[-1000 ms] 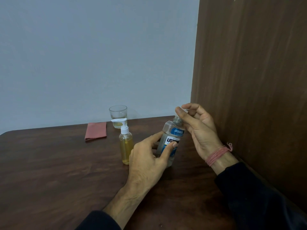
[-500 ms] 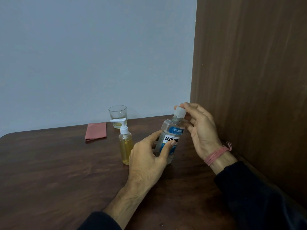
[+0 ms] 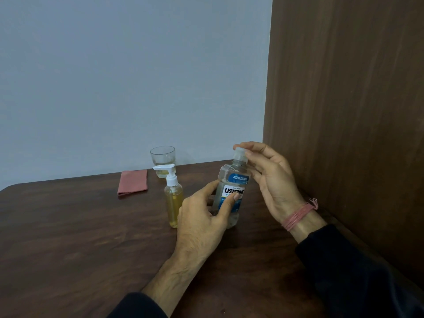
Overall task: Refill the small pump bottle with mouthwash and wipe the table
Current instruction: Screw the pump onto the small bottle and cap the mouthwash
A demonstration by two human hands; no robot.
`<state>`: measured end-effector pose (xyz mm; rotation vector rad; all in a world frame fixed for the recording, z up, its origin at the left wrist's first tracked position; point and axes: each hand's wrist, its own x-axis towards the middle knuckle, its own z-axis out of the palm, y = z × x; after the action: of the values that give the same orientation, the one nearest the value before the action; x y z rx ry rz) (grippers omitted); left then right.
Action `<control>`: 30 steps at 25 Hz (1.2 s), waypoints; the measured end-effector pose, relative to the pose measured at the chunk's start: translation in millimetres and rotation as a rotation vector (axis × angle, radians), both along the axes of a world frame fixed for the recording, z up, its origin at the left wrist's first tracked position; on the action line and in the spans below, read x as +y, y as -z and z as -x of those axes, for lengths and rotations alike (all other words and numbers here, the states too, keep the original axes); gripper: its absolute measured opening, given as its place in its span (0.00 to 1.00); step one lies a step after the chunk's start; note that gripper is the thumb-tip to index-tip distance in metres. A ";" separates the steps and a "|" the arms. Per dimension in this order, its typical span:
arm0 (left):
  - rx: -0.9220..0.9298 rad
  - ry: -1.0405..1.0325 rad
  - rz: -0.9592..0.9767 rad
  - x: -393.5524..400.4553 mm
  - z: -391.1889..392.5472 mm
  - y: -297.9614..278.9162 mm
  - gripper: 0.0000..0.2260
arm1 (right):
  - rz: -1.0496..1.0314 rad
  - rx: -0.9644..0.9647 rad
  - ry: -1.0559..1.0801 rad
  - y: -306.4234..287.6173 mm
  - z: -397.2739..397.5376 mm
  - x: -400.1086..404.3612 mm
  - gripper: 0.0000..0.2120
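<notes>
The Listerine mouthwash bottle [image 3: 231, 193] is held upright, just beside the small pump bottle [image 3: 173, 198], the left hand [image 3: 202, 216] wrapped round its clear, labelled body; its white cap [image 3: 240, 153] is pinched by the right hand [image 3: 270, 180]. Uncapping appears to be in hand — a twist and lift are called for next. The pump bottle's smooth cylinder holds amber liquid — its pump head is not yet removed.

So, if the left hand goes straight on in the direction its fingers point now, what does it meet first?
Nothing new: the left hand already grips the mouthwash bottle, fingers pointing up and right. Pushing on would press that bottle toward the right hand at its cap. Depth is unclear.
</notes>
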<state>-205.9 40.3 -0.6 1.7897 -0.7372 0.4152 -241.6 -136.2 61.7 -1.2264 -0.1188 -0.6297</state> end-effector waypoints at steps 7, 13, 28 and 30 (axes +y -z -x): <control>0.000 0.004 -0.043 0.2 2.0 -1.9 0.31 | -0.016 -0.014 0.044 -1.1 -0.1 -2.4 0.20; 0.033 0.007 -0.048 0.5 2.6 -4.3 0.34 | 0.107 -0.033 0.031 1.6 -2.2 -0.8 0.18; 0.246 0.103 -0.099 -0.4 -5.4 5.4 0.34 | 0.154 0.259 -0.128 18.2 -8.5 4.5 0.34; 0.248 0.115 -0.119 0.0 -4.6 5.5 0.32 | 0.150 0.258 -0.165 19.8 -9.2 0.5 0.34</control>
<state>-201.3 40.3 -6.1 1.8583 -0.6960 0.0711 -232.4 -135.6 41.9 -1.4163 -0.0502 -0.3200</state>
